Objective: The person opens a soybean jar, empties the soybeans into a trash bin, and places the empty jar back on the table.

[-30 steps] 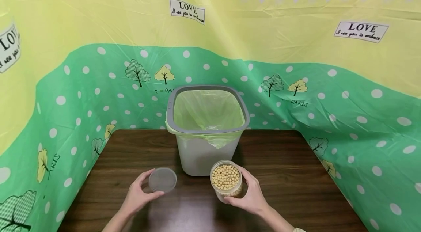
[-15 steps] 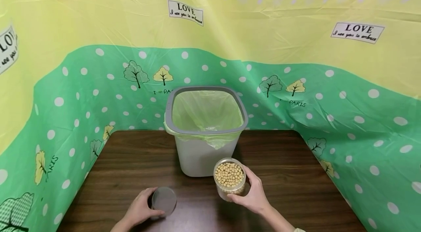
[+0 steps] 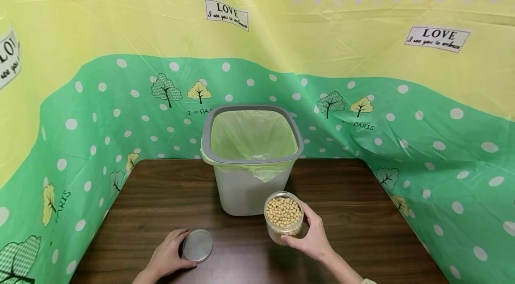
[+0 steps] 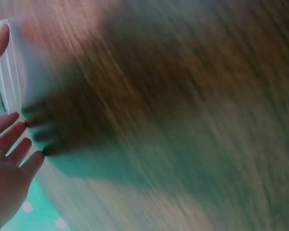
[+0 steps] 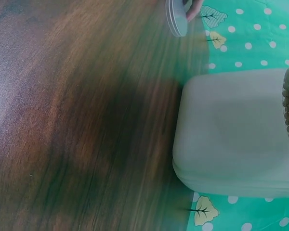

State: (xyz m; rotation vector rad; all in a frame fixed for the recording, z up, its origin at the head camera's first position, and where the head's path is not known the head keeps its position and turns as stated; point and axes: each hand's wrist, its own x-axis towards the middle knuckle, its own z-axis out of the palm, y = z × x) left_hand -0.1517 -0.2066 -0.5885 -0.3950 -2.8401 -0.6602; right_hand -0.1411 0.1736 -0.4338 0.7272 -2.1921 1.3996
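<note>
Head view: left hand [image 3: 166, 252] pinches the translucent lid [image 3: 197, 246] by its edge, thumb on the near side, fingertips round the left. Lid is down at table [image 3: 233, 261] level, in front of and left of the bin [image 3: 249, 190]. Whether it lies fully flat: can't confirm. Left wrist view only catches it nearly edge-on at the border, thumb against it, other fingers [image 4: 20, 150] spread, tips at or just above the wood.

Right hand [image 3: 311, 237] grips the clear jar [image 3: 275, 234], thumb low on the near wall, fingers round the right side. Jar looks off the table, near the bin's lower front right, roughly upright, mouth uncovered, filled close to the rim with round pale beans [image 3: 284, 212]. Gap to the bin: can't tell.

Step in hand reads as parking the lid while the other hand holds the jar. To do it well: lid flat all round first, then thumb and fingers come off together, no drag. It's probably light and smooth, so a one-sided release may skid or flip it. Spot is good, well apart from the jar. The jar is the bigger risk: with that fill, a small tilt likely spills beans. Right wrist level, grip firm, no squeezing; the wall may flex.
</note>
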